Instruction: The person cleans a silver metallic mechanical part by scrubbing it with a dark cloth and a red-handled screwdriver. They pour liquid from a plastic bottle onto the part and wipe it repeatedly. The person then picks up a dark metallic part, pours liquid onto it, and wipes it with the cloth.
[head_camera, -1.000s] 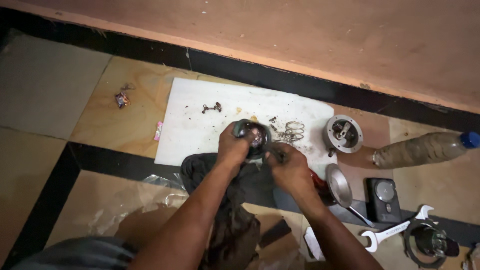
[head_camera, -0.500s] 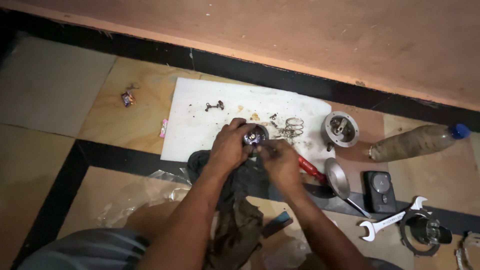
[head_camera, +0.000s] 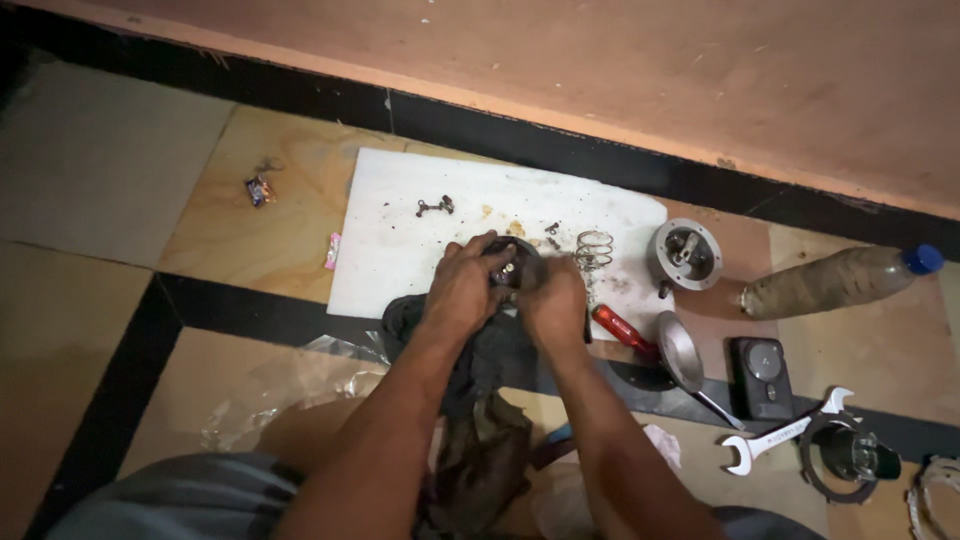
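Beside both hands (head_camera: 510, 290), spring (head_camera: 593, 248) and screwdriver (head_camera: 624, 331).

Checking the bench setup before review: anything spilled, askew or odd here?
Some mess. The white board carries brown stains and loose small parts; a coil spring lies free beside the hands. The plastic bottle lies on its side. Both hands hold a round metal part over a dark rag.

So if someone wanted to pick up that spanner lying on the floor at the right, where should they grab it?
Probably by the bare middle of the spanner's shank, coming straight down from above. It lies flat on the floor, slanted, with open-jawed ends. Its upper end sits close to the toothed ring, so the middle looks like the clearest place for fingers.
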